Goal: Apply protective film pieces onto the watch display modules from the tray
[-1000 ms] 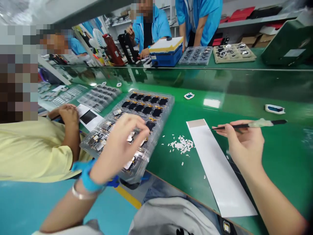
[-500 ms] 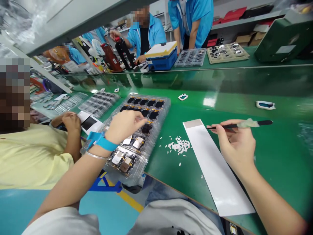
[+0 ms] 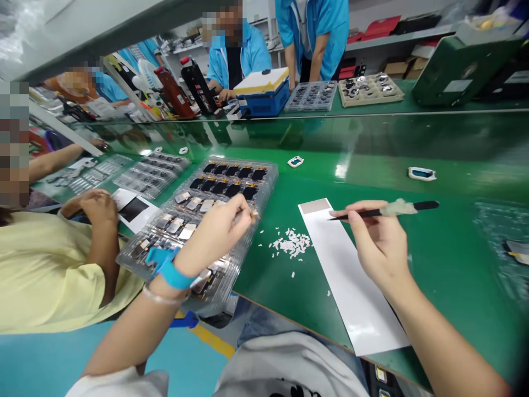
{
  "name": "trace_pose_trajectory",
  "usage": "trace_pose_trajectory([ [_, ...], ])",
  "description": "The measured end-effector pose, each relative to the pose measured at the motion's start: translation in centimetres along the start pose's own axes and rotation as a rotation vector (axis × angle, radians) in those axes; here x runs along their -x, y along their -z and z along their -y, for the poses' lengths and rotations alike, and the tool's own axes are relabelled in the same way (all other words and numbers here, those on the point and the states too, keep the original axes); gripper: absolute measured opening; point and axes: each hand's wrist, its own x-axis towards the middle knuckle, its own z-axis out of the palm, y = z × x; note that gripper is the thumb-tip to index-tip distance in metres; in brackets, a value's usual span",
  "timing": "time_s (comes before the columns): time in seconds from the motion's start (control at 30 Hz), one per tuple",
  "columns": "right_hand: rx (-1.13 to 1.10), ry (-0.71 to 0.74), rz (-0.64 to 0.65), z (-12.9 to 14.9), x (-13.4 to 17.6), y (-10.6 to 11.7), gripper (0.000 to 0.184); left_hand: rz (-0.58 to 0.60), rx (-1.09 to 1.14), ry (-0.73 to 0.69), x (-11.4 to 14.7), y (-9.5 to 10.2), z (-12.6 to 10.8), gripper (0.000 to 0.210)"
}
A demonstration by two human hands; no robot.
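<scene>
My left hand [image 3: 221, 229], a blue band at its wrist, hovers over the right side of a clear plastic tray [image 3: 270, 179]. Its thumb and fingers are pinched together at a small part with an orange tab [image 3: 255, 214], mostly hidden by the fingers. Rows of small black screens [image 3: 233, 190] and pale-backed modules [image 3: 188, 231] lie in the tray. My right hand [image 3: 382, 248] holds black tweezers [image 3: 425, 205], wrapped in whitish material midway. Their tip is over the upper part of a long white sheet [image 3: 343, 275]. Loose small white pieces [image 3: 291, 242] are heaped left of the sheet.
A person in yellow [image 3: 53, 264] sits at my left, hands by a white card [image 3: 134, 223]. White-framed parts [image 3: 421, 173] rest along the green bench's back strip. Beyond stand a blue box [image 3: 264, 99], parts trays [image 3: 370, 91] and people in blue. Clear plastic [image 3: 500, 242] lies far right.
My left hand has moved toward me and right over the tray, and an orange-tabbed part now shows at its fingertips. The right hand keeps the tweezers above the sheet. The view has shifted slightly.
</scene>
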Motion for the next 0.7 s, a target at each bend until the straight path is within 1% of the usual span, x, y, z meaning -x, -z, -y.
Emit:
trace_pose_trajectory([
  [0.07,-0.016,0.048,0.123,1.6,0.4,0.1,0.014,0.069,0.438,-0.059,2.6,-1.0,-1.8,0.021],
  [0.13,0.021,0.136,0.248,3.3,0.9,-0.1,0.02,0.101,0.729,-0.052,4.8,-2.5,-3.5,0.02],
  [0.2,0.014,0.219,0.326,4.5,1.4,-0.4,0.014,0.106,0.886,-0.032,5.9,-4.2,-4.7,0.016],
  [0.27,0.028,0.297,0.34,5.0,1.8,-0.7,0.014,0.089,1.003,-0.026,5.8,-5.7,-5.3,0.014],
  [0.37,0.17,0.405,0.316,4.4,2.1,-1.0,0.016,0.024,1.1,-0.034,4.3,-7.7,-5.3,0.009],
  [0.47,0.354,0.475,0.322,3.2,2.4,-1.0,0.022,-0.031,1.11,-0.053,3.0,-9.0,-5.0,0.006],
  [0.57,0.47,0.51,0.317,2.3,2.6,-1.0,0.027,-0.074,1.084,-0.058,2.4,-9.8,-4.8,0.006],
  [0.7,0.574,0.527,0.287,2.1,2.9,-1.4,0.022,-0.102,1.013,-0.077,2.2,-10.4,-4.5,0.007],
])
